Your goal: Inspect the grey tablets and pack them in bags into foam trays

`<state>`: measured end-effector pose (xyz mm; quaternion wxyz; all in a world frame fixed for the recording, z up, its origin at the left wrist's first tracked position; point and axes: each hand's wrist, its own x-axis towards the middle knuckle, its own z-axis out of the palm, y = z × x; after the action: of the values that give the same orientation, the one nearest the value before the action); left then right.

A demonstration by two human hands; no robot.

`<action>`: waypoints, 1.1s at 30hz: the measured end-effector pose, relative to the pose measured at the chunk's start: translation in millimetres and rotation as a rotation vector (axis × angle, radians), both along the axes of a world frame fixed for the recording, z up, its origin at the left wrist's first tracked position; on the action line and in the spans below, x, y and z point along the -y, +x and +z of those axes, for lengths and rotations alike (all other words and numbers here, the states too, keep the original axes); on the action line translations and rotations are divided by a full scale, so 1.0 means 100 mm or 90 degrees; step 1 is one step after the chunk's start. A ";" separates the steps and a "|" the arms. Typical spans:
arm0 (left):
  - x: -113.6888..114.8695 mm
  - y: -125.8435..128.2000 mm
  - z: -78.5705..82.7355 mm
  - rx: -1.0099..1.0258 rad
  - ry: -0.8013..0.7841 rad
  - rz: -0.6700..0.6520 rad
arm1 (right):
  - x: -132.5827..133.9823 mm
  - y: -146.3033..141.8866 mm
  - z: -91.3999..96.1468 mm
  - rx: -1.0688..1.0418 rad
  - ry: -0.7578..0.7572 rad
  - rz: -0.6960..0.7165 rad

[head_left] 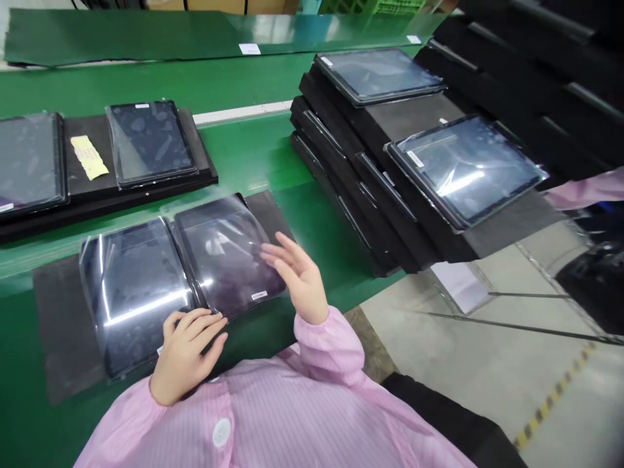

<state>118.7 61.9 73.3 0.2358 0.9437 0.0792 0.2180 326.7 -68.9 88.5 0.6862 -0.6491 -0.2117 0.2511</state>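
Observation:
Two tablets in clear plastic film lie side by side on a dark foam sheet [61,331] in front of me. My left hand [188,351] rests at the lower right corner of the left tablet [141,286], fingers stretched and slightly apart. Over the right edge of the right tablet [219,247] is my right hand [299,276], its fingers extended and spread. Whether those fingertips touch the film or hover just above it I cannot tell. A small white label shows on the right tablet's lower edge. Neither hand grips anything.
On the right stands a stack of dark foam sheets [361,188] with tablets between layers; two film-wrapped tablets [468,169] lie on top. At left, more tablets [151,143] and a yellow note [89,157] sit on foam. A pink sleeve [585,190] shows at far right.

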 end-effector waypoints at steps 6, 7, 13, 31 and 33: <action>-0.40 -0.54 0.09 0.036 -0.014 0.323 | 0.33 0.12 -0.02 0.208 -0.407 -0.111; -0.47 -0.65 0.12 0.014 -0.014 0.436 | 0.37 0.09 -0.01 0.203 -0.473 -0.084; -0.55 -0.79 0.18 -0.348 0.011 0.656 | 0.36 -0.13 -0.12 -0.010 -0.395 -0.026; -0.87 -0.63 0.18 -0.091 -0.664 0.595 | -0.14 -0.58 -0.02 -0.107 -0.220 0.188; -0.85 -0.59 0.20 0.012 -0.819 0.571 | -0.19 -0.67 -0.07 -0.097 -0.230 0.220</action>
<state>59.5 146.7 93.1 0.6263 0.4977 0.5616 0.2116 259.7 -50.2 81.8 0.5203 -0.6943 -0.2186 0.4466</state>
